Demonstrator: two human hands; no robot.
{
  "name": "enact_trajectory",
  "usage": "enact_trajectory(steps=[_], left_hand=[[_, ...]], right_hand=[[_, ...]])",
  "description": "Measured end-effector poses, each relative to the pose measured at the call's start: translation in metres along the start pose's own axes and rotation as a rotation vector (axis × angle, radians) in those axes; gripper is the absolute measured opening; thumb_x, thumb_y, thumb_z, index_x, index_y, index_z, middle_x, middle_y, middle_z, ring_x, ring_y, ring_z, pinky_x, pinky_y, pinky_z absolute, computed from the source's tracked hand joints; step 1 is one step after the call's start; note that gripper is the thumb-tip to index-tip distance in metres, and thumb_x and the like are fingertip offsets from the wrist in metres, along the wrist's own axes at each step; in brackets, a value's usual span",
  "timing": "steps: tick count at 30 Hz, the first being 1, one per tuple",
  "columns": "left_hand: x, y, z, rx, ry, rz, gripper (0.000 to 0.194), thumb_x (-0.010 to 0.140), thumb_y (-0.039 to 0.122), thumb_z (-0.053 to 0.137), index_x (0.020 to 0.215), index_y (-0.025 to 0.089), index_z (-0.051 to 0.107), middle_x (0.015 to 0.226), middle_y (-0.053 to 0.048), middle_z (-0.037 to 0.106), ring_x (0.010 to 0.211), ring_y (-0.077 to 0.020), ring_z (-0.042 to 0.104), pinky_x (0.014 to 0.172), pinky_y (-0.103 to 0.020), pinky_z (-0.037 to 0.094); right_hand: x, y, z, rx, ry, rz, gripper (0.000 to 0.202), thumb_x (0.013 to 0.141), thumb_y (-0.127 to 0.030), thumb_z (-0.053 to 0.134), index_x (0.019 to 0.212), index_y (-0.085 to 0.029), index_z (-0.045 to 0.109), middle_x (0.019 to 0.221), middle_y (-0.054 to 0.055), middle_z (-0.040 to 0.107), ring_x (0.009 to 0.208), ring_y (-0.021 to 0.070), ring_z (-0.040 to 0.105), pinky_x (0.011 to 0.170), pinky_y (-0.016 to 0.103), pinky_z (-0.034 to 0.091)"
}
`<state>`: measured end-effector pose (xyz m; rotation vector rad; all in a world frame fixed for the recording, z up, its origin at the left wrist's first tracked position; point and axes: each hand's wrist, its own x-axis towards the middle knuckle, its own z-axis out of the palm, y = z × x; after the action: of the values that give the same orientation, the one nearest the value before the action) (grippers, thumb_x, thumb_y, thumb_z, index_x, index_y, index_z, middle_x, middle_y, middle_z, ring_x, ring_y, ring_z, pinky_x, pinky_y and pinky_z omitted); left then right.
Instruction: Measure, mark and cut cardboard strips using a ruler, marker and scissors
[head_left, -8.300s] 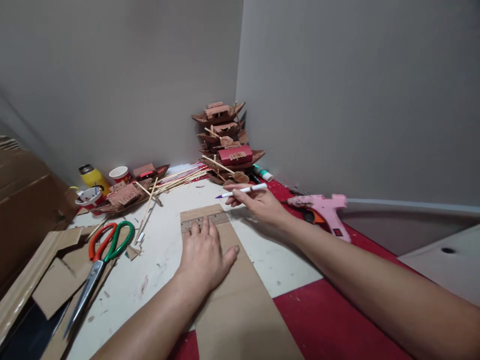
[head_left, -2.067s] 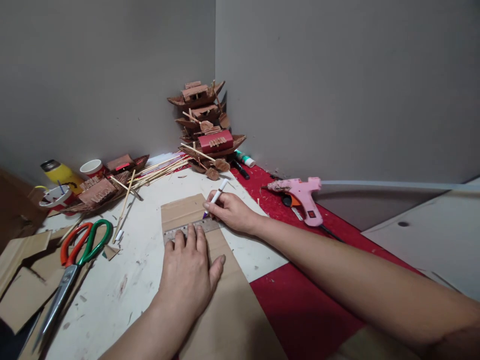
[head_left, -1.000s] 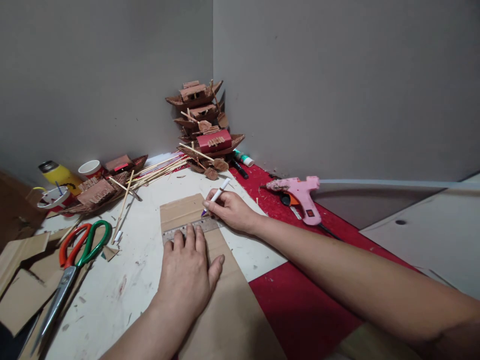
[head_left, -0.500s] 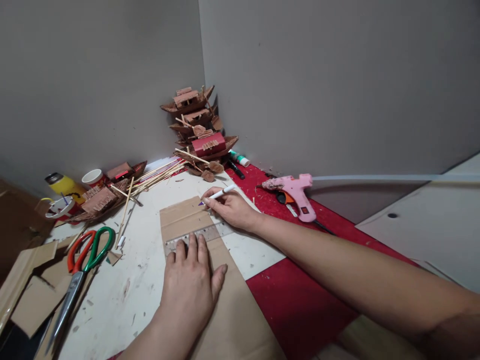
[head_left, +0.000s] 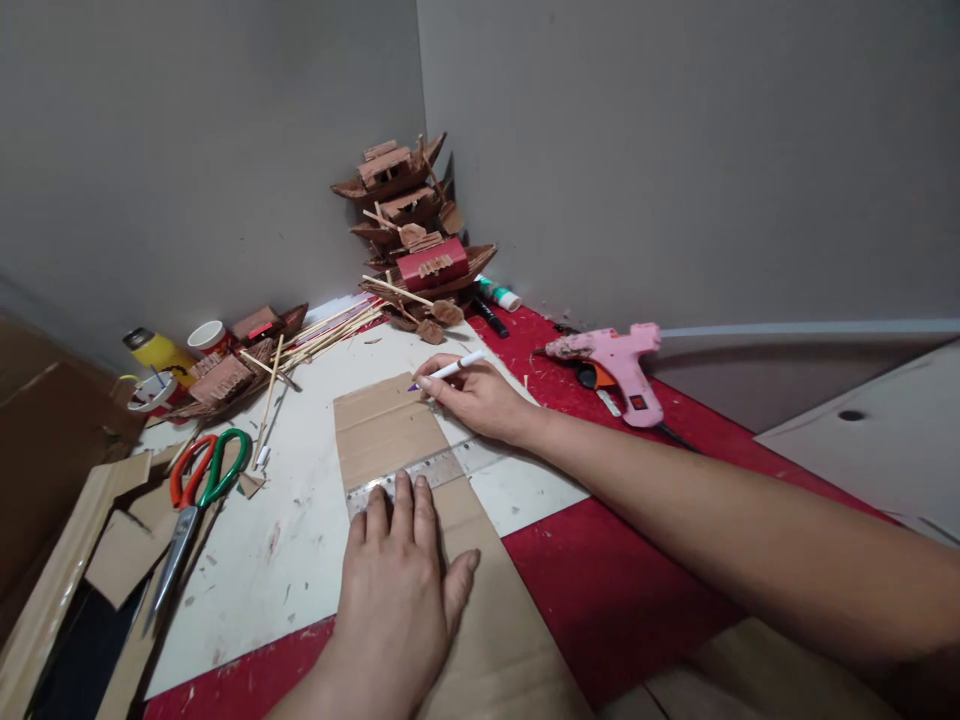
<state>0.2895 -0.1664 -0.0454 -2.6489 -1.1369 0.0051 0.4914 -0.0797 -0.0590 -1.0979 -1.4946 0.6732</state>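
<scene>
A long strip of brown cardboard (head_left: pixel 495 590) runs away from me over a white sheet (head_left: pixel 255 540) on the red table. Across it lies a clear plastic ruler (head_left: pixel 442 468), its right end reaching past the cardboard. My left hand (head_left: pixel 401 560) is flat on the cardboard, fingers stretched, fingertips at the ruler's near edge. In my right hand (head_left: pixel 472 395) is a white felt-tip pen (head_left: pixel 459 368) with a purple tip, pinched between thumb and fingers. The tip is at the cardboard's far right part; whether it touches is too small to tell.
Scissors (head_left: pixel 196 510) with red and green handles lie at left beside cardboard scraps. A pink glue gun (head_left: pixel 615 365) rests at right. Model boats (head_left: pixel 431 265) are stacked in the back corner, with thin wooden sticks (head_left: pixel 334 335) and cups (head_left: pixel 208 338) further left.
The camera view has shifted, moving most things right, those at the back slightly up. The pen tip stays near the cardboard's far right part. My left hand keeps its place by the ruler.
</scene>
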Motion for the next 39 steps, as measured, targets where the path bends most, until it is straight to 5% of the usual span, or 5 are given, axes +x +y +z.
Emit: enact_trajectory(steps=[11,27,33,39], left_hand=[[-0.004,0.004,0.0,-0.089,-0.09,-0.056,0.072,0.091,0.057,0.037,0.143,0.006,0.042,0.145,-0.02,0.046,0.13,-0.0412,0.043,0.104,-0.053,0.041],[-0.006,0.003,0.003,-0.117,-0.093,-0.064,0.074,0.091,0.057,0.04,0.143,0.005,0.04,0.146,-0.022,0.043,0.131,-0.0436,0.042,0.102,-0.058,0.041],[-0.006,0.001,0.004,-0.109,-0.058,-0.032,0.072,0.09,0.055,0.042,0.14,0.003,0.045,0.144,-0.023,0.045,0.128,-0.0443,0.046,0.101,-0.058,0.042],[-0.002,0.001,0.005,-0.107,-0.059,-0.023,0.071,0.089,0.053,0.046,0.139,0.003,0.046,0.142,-0.024,0.047,0.127,-0.0448,0.046,0.101,-0.057,0.043]], right_hand=[[-0.002,-0.004,0.0,-0.009,0.003,0.011,0.018,0.091,-0.032,0.054,0.085,-0.017,0.061,0.072,0.002,0.063,0.063,0.0131,0.056,0.06,0.028,0.046],[-0.006,-0.005,0.001,-0.013,0.014,0.046,0.022,0.091,-0.038,0.055,0.086,-0.017,0.061,0.071,0.002,0.063,0.06,0.0124,0.055,0.057,0.027,0.044],[-0.01,-0.012,0.005,0.165,-0.061,0.203,0.031,0.084,-0.046,0.062,0.076,-0.017,0.055,0.063,0.001,0.061,0.051,0.0098,0.051,0.049,0.024,0.04],[-0.011,-0.014,0.006,0.143,-0.175,0.304,0.021,0.082,-0.036,0.059,0.075,-0.017,0.052,0.055,-0.002,0.057,0.042,0.0075,0.046,0.041,0.02,0.034]])
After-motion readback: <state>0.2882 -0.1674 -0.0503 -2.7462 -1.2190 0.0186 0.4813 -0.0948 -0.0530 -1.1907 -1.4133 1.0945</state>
